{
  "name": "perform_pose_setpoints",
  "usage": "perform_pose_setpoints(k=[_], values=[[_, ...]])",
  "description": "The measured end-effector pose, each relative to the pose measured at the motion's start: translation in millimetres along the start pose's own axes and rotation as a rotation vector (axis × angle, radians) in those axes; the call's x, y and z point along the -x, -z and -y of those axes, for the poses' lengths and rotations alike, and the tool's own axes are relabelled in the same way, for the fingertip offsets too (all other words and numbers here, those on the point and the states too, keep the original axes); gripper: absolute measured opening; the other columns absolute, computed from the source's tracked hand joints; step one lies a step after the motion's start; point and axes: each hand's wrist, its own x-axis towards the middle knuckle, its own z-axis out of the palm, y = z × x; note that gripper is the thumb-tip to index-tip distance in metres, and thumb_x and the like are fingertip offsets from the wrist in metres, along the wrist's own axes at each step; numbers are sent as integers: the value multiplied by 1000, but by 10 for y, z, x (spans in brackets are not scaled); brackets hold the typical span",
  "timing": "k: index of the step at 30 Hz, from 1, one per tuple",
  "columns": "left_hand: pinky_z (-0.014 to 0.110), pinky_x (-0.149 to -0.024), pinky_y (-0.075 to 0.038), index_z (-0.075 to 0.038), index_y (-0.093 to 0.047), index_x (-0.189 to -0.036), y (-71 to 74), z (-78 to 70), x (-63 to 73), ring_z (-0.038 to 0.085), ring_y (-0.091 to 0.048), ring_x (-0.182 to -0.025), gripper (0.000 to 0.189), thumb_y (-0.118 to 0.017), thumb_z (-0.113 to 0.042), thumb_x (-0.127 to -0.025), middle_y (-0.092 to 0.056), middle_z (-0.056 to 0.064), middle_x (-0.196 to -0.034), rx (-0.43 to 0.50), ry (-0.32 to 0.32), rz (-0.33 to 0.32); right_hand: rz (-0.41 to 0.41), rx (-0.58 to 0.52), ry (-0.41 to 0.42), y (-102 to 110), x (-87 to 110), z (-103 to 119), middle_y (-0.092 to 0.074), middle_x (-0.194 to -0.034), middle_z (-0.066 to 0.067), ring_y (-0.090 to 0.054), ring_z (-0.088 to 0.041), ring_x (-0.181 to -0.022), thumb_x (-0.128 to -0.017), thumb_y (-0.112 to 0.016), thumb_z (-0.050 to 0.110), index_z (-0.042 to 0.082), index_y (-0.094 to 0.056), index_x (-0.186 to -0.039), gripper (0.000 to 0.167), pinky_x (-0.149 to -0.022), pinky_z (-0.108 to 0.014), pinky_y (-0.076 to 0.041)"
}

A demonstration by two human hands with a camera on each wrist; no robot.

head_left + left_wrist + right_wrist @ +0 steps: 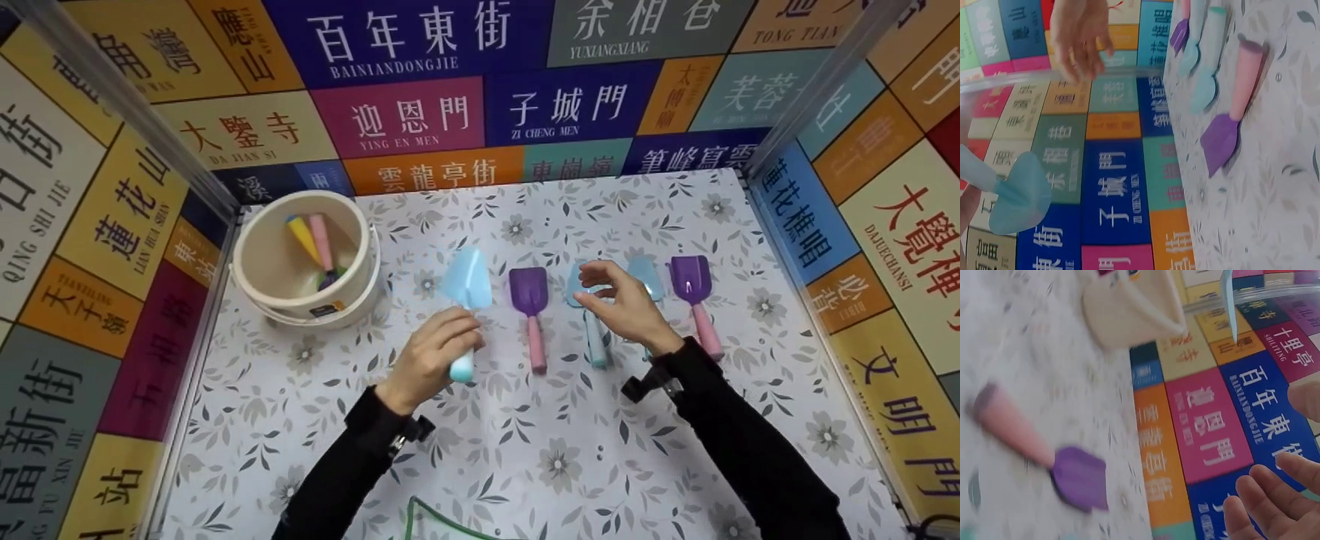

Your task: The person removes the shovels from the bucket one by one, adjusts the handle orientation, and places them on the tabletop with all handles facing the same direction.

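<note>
My left hand (431, 356) grips the handle of a light blue toy shovel (469, 277), its blade pointing away and held above the table; the left wrist view shows the same blade (1022, 194) side-on. To its right lies a purple shovel with a pink handle (529, 289). My right hand (626, 307), fingers loosely bent and holding nothing, hovers over two light blue shovels (595, 341), partly covering them. Farther right rests another purple shovel (690, 277), also pink-handled. In the right wrist view, the fingers (1264, 495) are spread apart.
A cream bucket (300, 296) stands at the back left, with yellow and pink handles (320, 236) inside. A green outline (411, 517) shows at the front edge. Sign-printed walls (405, 116) enclose the floral-patterned table (559, 420) at the back and sides.
</note>
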Motion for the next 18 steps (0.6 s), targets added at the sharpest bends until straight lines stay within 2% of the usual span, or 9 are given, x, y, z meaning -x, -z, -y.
perform_pose_setpoints(k=[3,6,12,18], values=[[38,-102,-59,-4,-72,-91,-141,-68,-37,29,-73,-100,7,-77,-6,-88,-78,12,-103,21,-69,18,46,-168,-90,-109,-113,69,-57,-138,-28,-59,-21,-124,-107,-62,12,-6,-47,-147,47,-106,-34,-51],[36,-103,-58,-4,-72,-92,-276,-122,-68,27,-74,-101,5,-76,-8,-91,-78,10,-103,26,-131,40,64,-347,-150,-214,-211,106,-60,-133,-21,-62,-13,-117,-108,-57,12,-9,-45,-146,45,-99,-25,-54],[32,-106,-56,-7,-74,-96,-474,-211,-108,21,-74,-105,11,-80,-4,-87,-80,6,-106,23,-212,76,94,-630,-268,-377,-344,141,-63,-118,1,-65,-13,-102,-109,-53,10,-6,-46,-141,37,-91,-28,-58],[31,-109,-55,-7,-75,-96,-580,-272,-135,20,-72,-110,7,-77,-2,-92,-79,4,-106,30,-251,90,214,-844,-321,-457,-371,112,-68,-102,3,-68,-11,-87,-110,-46,9,9,-54,-126,18,-78,-26,-56]])
